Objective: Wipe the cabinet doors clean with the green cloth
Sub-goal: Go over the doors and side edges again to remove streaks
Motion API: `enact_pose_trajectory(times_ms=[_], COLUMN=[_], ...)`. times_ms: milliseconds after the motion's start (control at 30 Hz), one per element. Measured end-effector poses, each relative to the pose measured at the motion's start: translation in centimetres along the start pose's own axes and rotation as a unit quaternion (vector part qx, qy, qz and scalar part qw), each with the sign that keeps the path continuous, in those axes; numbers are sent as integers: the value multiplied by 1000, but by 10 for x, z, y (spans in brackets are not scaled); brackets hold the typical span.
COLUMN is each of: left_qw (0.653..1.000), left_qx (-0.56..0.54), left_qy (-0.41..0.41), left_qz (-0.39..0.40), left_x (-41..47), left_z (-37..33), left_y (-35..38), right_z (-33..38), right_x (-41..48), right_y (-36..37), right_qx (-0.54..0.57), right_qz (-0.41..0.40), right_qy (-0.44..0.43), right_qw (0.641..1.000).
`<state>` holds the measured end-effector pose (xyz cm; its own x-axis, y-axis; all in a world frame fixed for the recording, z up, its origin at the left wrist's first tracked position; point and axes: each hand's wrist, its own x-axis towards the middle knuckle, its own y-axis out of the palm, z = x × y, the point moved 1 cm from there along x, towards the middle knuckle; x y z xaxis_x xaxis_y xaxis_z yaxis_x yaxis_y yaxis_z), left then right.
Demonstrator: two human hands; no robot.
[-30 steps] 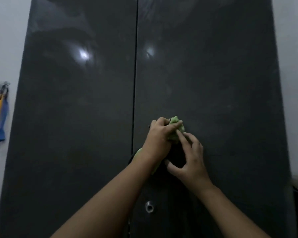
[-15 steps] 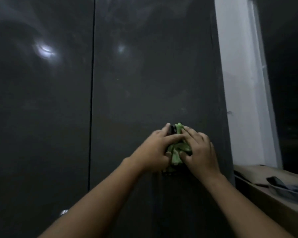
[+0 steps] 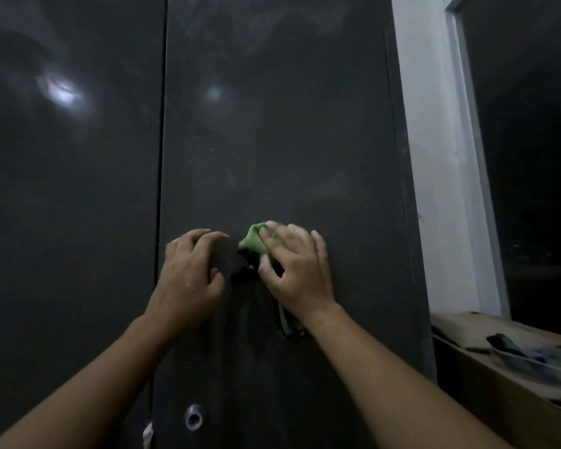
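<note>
Two tall dark glossy cabinet doors fill the view, the left door [image 3: 72, 205] and the right door [image 3: 272, 140], split by a narrow vertical gap. My right hand [image 3: 297, 270] holds the bunched green cloth [image 3: 253, 241] against the right door at mid height; a strip of cloth hangs below the wrist. My left hand [image 3: 191, 270] is just left of the cloth, fingers loosely curled near the door, holding nothing. A small gap separates it from the cloth.
A round metal lock [image 3: 194, 417] sits low on the right door near the gap. A white wall strip [image 3: 434, 157] and a dark window lie to the right. A wooden ledge [image 3: 486, 361] at lower right carries a clear container with dark items [image 3: 538, 361].
The cloth passed from my left hand to my right hand. My left hand has let go and drawn away to the left. The view swung right, then slightly back.
</note>
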<state>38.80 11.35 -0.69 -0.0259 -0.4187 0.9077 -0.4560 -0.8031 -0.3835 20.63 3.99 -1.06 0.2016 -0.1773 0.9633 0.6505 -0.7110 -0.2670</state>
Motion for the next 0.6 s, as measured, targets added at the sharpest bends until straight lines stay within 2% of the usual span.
enact_pose_trajectory(times_ms=[133, 200, 267, 367, 433, 533, 600], left_qw=[1000, 999, 997, 993, 993, 998, 999], left_qx=[-2, 27, 63, 99, 99, 57, 21], left_qy=[-5, 10, 28, 44, 42, 18, 8], left_qz=[-2, 22, 42, 50, 39, 4, -40], left_x=[-7, -10, -13, -19, -23, -27, -30], left_z=[15, 24, 34, 51, 63, 77, 83], left_y=[-6, -10, -16, -27, -34, -42, -40], right_z=[-18, -37, -58, -78, -65, -28, -1], right_x=[-32, -37, -32, -10, 5, 25, 35], right_y=[11, 8, 0, -14, -14, -4, 8], right_qx=[-7, -20, -23, 5, -3, 15, 37], right_qz=[-21, -20, -66, -187, -214, -219, -193], right_qy=[-196, -242, -209, -36, 58, 100, 68], right_qw=[980, 970, 976, 982, 975, 970, 978])
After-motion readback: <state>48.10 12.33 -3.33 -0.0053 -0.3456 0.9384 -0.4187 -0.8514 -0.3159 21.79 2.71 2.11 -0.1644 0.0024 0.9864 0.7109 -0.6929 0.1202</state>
